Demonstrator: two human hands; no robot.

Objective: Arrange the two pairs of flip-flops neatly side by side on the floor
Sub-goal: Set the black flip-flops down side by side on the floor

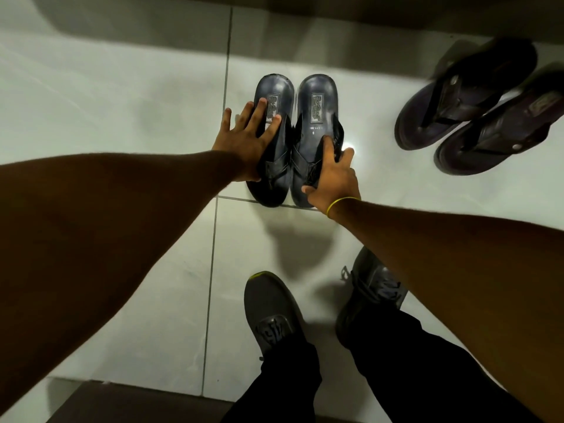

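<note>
Two black flip-flops lie side by side on the white tiled floor, heels pointing away from me. My left hand (248, 135) rests flat with fingers spread on the left flip-flop (274, 96). Fingers of my right hand (332, 175) curl around the strap and outer edge of the right flip-flop (316, 117). A second pair, dark brown, lies at the upper right, angled diagonally: one brown flip-flop (457, 99) beside the other brown flip-flop (500, 129), touching along their sides.
My own feet in grey sneakers (274, 312) stand close below the black pair, with black trousers. A dark wall base or ledge (305, 7) runs along the top. A brown edge (122, 404) shows at the bottom left.
</note>
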